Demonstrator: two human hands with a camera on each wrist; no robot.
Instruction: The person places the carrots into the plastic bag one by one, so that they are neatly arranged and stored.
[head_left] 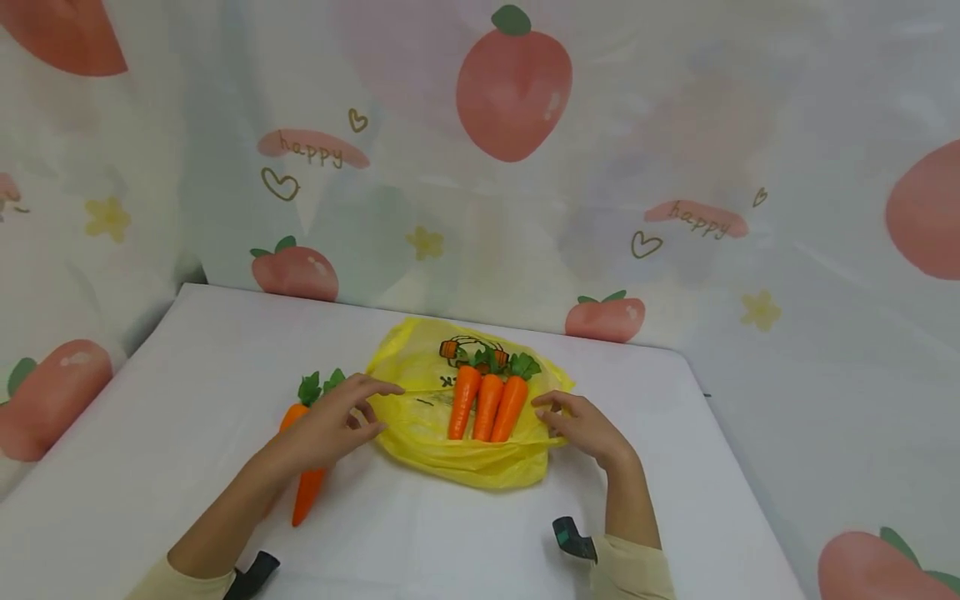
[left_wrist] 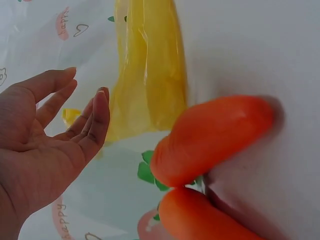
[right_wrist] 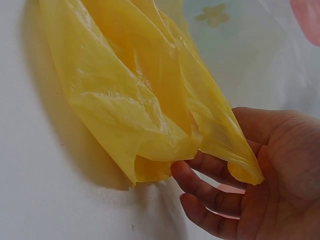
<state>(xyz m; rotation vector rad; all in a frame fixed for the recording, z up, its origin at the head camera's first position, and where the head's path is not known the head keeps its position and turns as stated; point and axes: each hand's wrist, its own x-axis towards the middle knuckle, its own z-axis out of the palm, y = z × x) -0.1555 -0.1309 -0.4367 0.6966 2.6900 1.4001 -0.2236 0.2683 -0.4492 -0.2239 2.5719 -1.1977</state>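
Note:
A yellow plastic bag [head_left: 480, 468] lies on the white table, its mouth spread open. Three orange carrots [head_left: 488, 404] with green tops rest side by side in its opening, their lower ends hidden behind the front edge. My left hand [head_left: 330, 425] hovers at the bag's left side, fingers relaxed and holding nothing. Beneath that forearm lie two more carrots [left_wrist: 215, 135], partly hidden in the head view. At the bag's right edge is my right hand [head_left: 588, 429]; in the right wrist view its loose fingers [right_wrist: 215, 197] touch the yellow film, with a corner hanging near the palm.
The white table [head_left: 420, 550] ends at the back against a curtain [head_left: 525, 242] printed with peaches, hearts and flowers. More of this curtain hangs at the left and right sides. Dark wrist camera mounts [head_left: 573, 539] stick out beside both sleeves.

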